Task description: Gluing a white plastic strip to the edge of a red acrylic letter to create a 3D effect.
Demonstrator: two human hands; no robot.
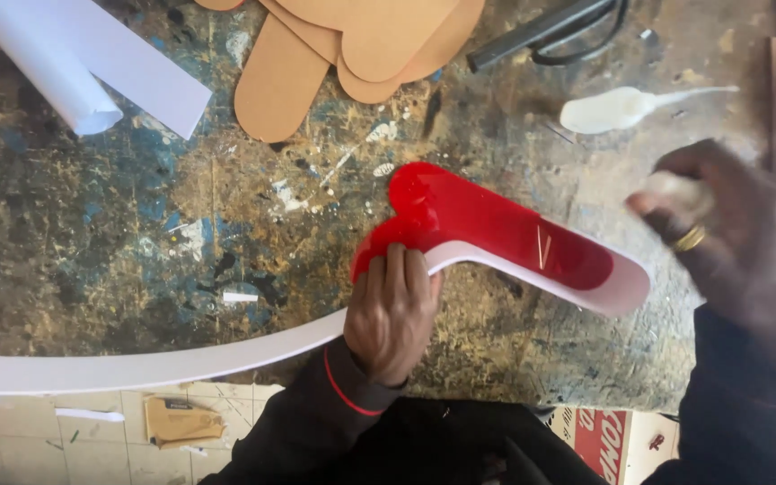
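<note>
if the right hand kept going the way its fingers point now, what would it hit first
The right hand is blurred, fingers pointing left and a little down. Straight on, it would probably first meet the white strip wall around the rounded end of the red acrylic piece. Its height above the bench is unclear, so it might pass over.

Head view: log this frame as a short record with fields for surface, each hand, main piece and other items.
surface: worn, paint-stained workbench
left hand: left hand presses the white strip against the edge of the red plastic piece
right hand: right hand, blurred, raised at the right edge, ring on one finger; what its grip holds cannot be told
main piece: red, flat, curved, white strip bent around its rim
other items: cardboard cutouts, rolled white paper, white glue puddle, black tool
</note>
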